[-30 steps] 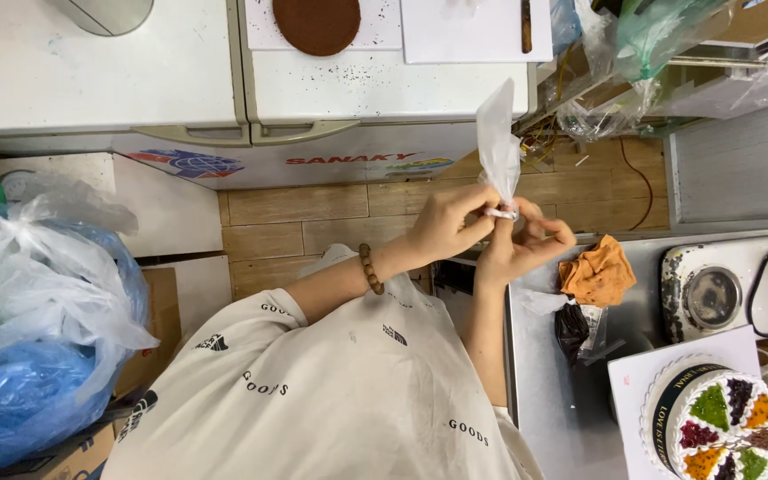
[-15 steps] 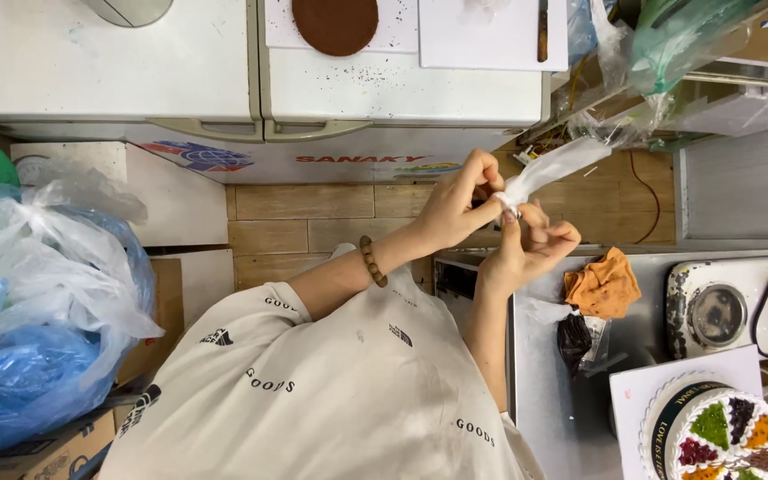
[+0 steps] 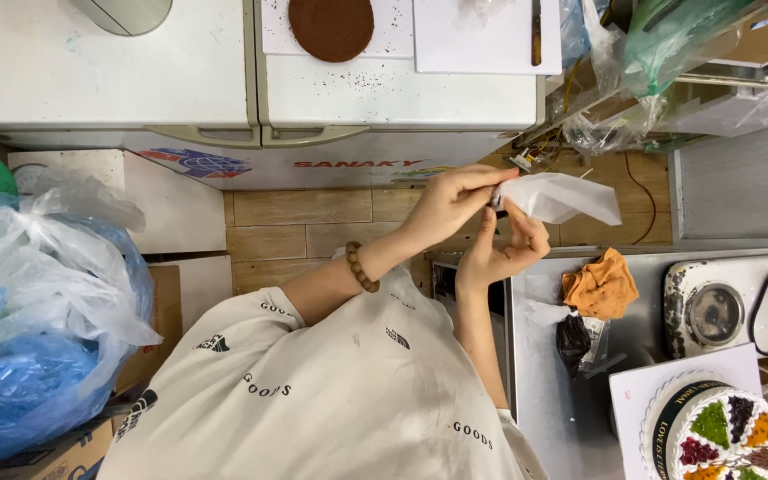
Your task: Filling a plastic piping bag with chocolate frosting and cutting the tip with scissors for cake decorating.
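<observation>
A white piping bag [image 3: 564, 196] lies sideways between my hands, its wide end pointing right. My left hand [image 3: 449, 206], with a brown bead bracelet [image 3: 363, 268] on the wrist, pinches the bag's narrow end, where a small metal tip [image 3: 496, 201] shows. From below, my right hand [image 3: 501, 252] holds the same end with the fingers curled up around it. Both hands hover above the wooden floor strip and the left edge of a steel table [image 3: 544, 391].
A round cake [image 3: 724, 434] with coloured sections stands on a white board at the lower right. An orange cloth [image 3: 601, 284], a dark bag [image 3: 573, 342] and a round metal device [image 3: 713, 313] lie on the table. A white chest freezer [image 3: 180, 80] carries a brown cake disc [image 3: 331, 27]. Blue plastic bags [image 3: 37, 320] fill the left.
The piping bag has swung from pointing upward down to lying sideways toward the right. Both hands stayed on its narrow end.
</observation>
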